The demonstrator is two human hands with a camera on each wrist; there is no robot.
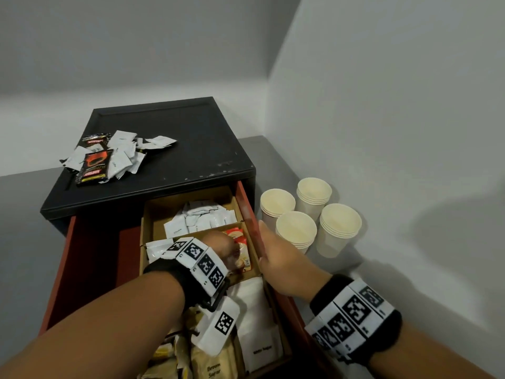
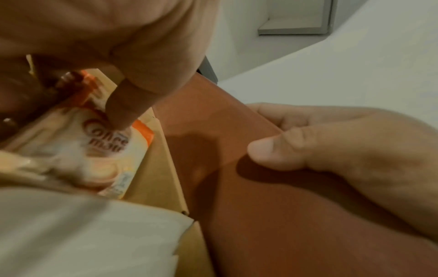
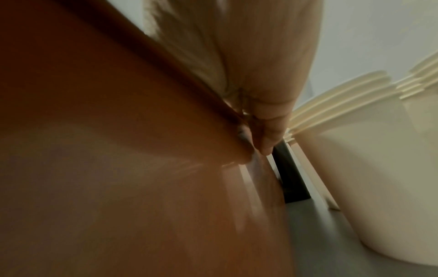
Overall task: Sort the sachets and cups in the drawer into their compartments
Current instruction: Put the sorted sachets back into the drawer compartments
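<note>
The red-brown drawer (image 1: 247, 206) stands pulled out, with a cardboard organiser (image 1: 149, 214) inside it. My left hand (image 1: 229, 250) reaches into the middle right compartment and pinches an orange-and-white creamer sachet (image 2: 106, 150), with the thumb (image 2: 125, 108) pressed on its face. My right hand (image 1: 276, 258) grips the drawer's right wall (image 2: 237, 206); its thumb (image 2: 272, 151) lies inside and its fingers (image 3: 265, 131) outside. Several stacks of cream paper cups (image 1: 296, 228) stand on the grey surface just right of the drawer, close to my right hand.
White sachets (image 1: 202, 217) fill the back compartment. White sugar sachets (image 1: 257, 324) and brown sugar sachets (image 1: 213, 362) lie nearer me. A loose pile of white and black sachets (image 1: 114, 157) sits on the black cabinet top (image 1: 191, 138). Walls close in behind and on the right.
</note>
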